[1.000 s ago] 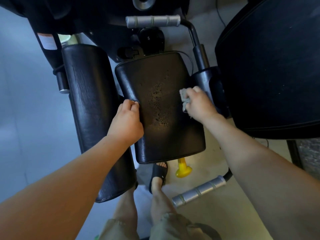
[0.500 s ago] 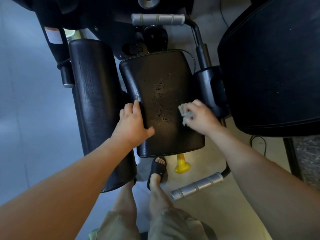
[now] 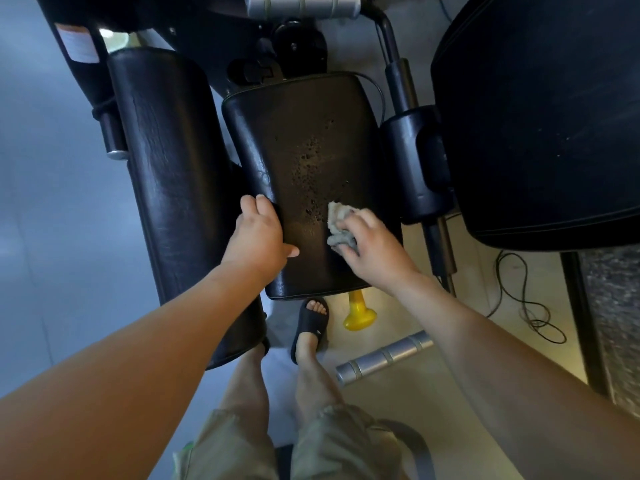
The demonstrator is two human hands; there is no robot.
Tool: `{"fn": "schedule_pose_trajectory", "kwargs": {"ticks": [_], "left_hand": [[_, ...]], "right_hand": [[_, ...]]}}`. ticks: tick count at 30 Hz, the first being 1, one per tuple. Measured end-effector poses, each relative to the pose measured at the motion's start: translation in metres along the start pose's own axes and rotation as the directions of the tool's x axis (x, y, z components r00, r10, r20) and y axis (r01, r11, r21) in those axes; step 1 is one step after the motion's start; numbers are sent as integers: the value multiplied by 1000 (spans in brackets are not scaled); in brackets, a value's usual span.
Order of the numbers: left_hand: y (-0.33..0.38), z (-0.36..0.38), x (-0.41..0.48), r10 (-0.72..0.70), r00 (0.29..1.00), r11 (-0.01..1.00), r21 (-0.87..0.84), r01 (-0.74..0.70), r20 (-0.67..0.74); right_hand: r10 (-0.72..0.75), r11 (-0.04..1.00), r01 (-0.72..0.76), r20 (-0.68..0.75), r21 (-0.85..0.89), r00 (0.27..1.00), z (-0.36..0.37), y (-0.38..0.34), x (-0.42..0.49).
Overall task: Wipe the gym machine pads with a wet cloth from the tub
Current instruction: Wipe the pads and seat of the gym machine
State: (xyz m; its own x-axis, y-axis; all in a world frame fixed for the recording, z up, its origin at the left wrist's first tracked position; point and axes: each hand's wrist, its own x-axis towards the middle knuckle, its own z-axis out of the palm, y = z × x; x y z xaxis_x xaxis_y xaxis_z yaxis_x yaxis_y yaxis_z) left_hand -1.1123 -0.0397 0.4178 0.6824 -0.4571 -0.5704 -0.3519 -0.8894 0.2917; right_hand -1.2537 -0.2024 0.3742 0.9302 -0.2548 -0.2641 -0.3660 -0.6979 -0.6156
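Observation:
A worn black rectangular pad (image 3: 304, 140) of the gym machine lies in the middle, with cracked spots down its centre. My right hand (image 3: 374, 251) grips a crumpled grey cloth (image 3: 337, 225) and presses it onto the pad's lower right part. My left hand (image 3: 258, 233) holds the pad's left edge, fingers curled over the side and thumb lying on the top face. A long black roller pad (image 3: 173, 174) stands to the left, and a large black pad (image 3: 540, 112) fills the upper right. The tub is out of view.
Ribbed metal handles show at the top (image 3: 304, 5) and near the floor (image 3: 384, 358). A yellow knob (image 3: 358, 313) sits under the pad. A black cable (image 3: 526, 306) loops on the floor at right. My sandalled foot (image 3: 310, 323) stands below the pad.
My right hand has dragged the cloth from the pad's right edge down and toward its centre. My left hand has slid lower along the left edge, thumb now on top.

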Motion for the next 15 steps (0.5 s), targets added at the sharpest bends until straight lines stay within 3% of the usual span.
{"fn": "schedule_pose_trajectory", "kwargs": {"ticks": [3,5,9,11,13,15], "left_hand": [[-1,0,1,2,1000,1000,10,-2,-3],[-2,0,1,3,1000,1000,12,-3,-6],[-5,1,1,15,1000,1000,-2,-15,-11],[-7,1,0,16,1000,1000,-20,-17,-13],[-8,-1,0,20,1000,999,-39,-20,-3],[-10,-4,-1,22,999,999,-49,-21,24]], "right_hand": [[38,999,-39,-24,-32,999,-5,5,19],[139,990,-143,-140,-18,980,-8,7,42],[403,913,-399,-313,79,860,-8,3,75],[329,942,-336,-284,26,901,-2,-9,66],[154,988,-154,-161,10,975,6,-23,41],[9,1000,-8,-22,21,1000,9,-31,22]]}}
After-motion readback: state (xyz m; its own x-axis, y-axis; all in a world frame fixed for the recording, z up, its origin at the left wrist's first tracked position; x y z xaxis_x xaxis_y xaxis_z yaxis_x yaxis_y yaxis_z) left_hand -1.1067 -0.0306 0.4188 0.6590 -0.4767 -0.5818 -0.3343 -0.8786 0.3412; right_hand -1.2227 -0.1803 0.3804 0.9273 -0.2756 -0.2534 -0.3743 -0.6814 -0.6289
